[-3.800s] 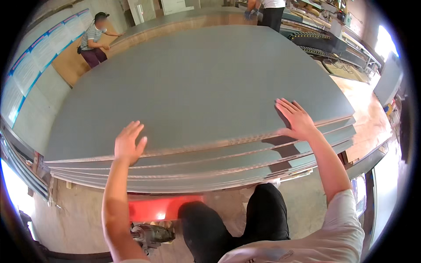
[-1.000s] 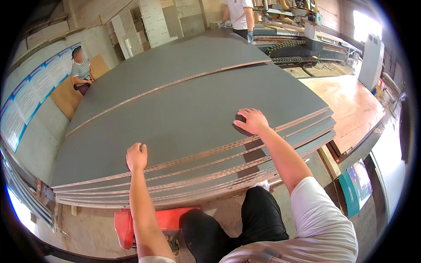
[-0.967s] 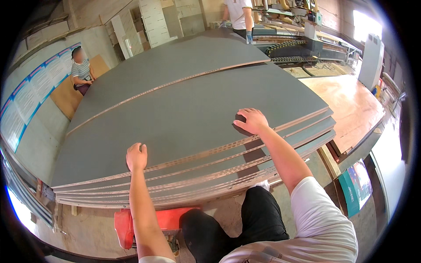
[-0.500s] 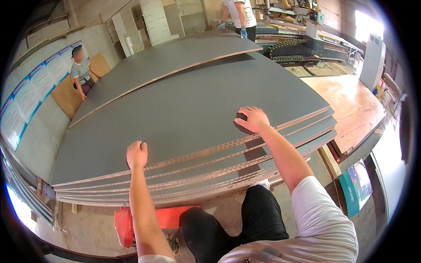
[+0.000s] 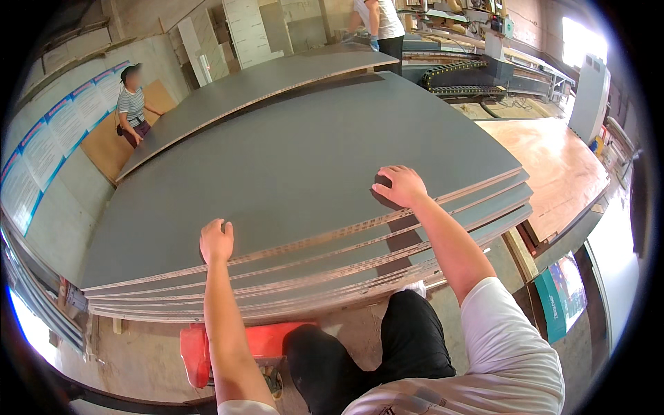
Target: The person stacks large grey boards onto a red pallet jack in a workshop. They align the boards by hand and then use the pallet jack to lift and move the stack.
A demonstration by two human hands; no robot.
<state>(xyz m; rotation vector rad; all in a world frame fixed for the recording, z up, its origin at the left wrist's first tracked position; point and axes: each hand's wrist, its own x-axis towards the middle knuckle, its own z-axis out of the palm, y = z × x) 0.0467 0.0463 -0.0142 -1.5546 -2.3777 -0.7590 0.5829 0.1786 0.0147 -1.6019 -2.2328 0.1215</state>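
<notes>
My left hand (image 5: 216,241) rests on the top grey board (image 5: 297,166) close to its near edge. Its fingers are bent, and a small dark gap shows beside the thumb. Farther right, my right hand (image 5: 402,187) leans on the same board, thumb and fingers apart around a dark, shadowed hollow. I see nothing held in either hand, though the palms are hidden. Several large grey boards with pale edges lie stacked beneath. Across the far part of the stack lies another grey board (image 5: 249,81), its near edge raised a little.
One person (image 5: 131,107) stands at the far left with a hand by the far board. Another person (image 5: 382,28) with blue gloves is at its far right end. A wood-coloured sheet (image 5: 553,162) lies right of the stack. Red equipment (image 5: 256,340) is near my legs.
The upper grey board has slid away from me and to the left, baring more of the board under it. Both people have shifted slightly. My hands stay about where they were.
</notes>
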